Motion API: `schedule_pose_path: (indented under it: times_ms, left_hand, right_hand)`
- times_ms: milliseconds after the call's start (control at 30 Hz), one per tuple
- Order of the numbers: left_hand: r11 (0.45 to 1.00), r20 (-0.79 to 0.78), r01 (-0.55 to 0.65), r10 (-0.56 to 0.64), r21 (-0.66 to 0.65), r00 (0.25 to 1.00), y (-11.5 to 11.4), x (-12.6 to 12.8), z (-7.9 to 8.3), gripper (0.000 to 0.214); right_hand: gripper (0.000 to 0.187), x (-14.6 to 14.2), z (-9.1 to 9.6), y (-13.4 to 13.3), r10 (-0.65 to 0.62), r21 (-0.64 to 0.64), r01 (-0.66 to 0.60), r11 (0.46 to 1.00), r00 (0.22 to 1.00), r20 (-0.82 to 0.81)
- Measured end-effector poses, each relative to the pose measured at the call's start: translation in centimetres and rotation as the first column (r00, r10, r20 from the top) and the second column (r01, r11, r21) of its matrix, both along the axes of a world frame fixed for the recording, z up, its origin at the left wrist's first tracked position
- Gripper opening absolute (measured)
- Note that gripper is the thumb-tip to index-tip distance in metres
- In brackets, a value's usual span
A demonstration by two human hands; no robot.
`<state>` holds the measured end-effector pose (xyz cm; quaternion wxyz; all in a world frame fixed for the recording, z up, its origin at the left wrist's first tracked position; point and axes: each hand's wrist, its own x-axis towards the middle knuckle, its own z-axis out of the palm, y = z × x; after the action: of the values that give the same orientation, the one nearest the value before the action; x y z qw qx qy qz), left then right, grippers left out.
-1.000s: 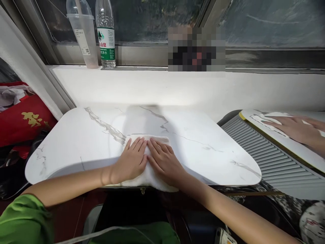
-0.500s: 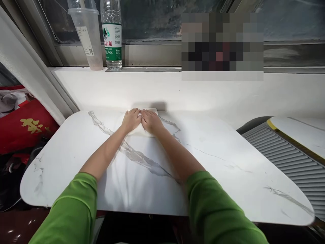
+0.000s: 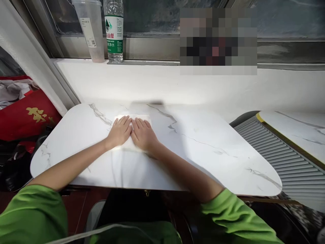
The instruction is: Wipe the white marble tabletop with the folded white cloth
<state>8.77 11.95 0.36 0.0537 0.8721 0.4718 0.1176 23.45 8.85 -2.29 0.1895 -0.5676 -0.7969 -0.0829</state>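
Note:
Flat on a folded white cloth (image 3: 127,145) lie both my hands, side by side with the thumbs close together. My left hand (image 3: 119,132) covers the cloth's left part, its fingers stretched out and pointing away from me. My right hand (image 3: 144,135) presses on the right part in the same way, fingers also straight. Edges of the cloth show beyond the fingertips and between the hands. Beneath it is a white marbled table (image 3: 208,162) with grey veins, against a white wall.
On the window ledge stand a lidded plastic cup (image 3: 92,37) and a clear water bottle (image 3: 115,35) with a green and white label. A red bag (image 3: 20,120) sits left of the table. To the right are a grey ribbed panel (image 3: 279,152) and another marbled table (image 3: 302,130).
Both hands and the cloth have slid toward me and a little left, away from the wall. My elbows have spread and bent more. The view has shifted slightly.

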Motion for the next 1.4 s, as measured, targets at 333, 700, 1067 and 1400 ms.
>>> schedule_pose_path:
  times_ms: [333,700,1067,1400]
  left_hand:
    - [0.999,-0.001,-0.019,0.019,0.029,1.0,-8.7,-7.5,-0.5,0.053]
    - [1.0,0.042,-0.026,0.025,0.004,0.999,9.5,-3.4,-0.1,0.049]
    - [1.0,0.002,-0.03,0.03,-0.008,1.0,11.7,-4.5,-0.1,0.053]
    - [0.991,0.005,-0.133,0.133,0.003,0.991,-2.4,-16.8,0.3,0.057]
  right_hand:
    - [0.058,-6.3,0.8,-7.9,0.151,-0.042,-0.15,0.988,0.989,-0.001]
    - [0.051,-4.3,1.0,9.3,-0.02,-0.116,0.011,0.993,0.997,-0.073]
    - [0.051,-5.4,0.5,11.0,-0.019,-0.068,0.016,0.998,0.999,-0.037]
    - [0.06,-15.6,2.4,-0.7,0.211,-0.14,-0.216,0.966,0.976,-0.05]
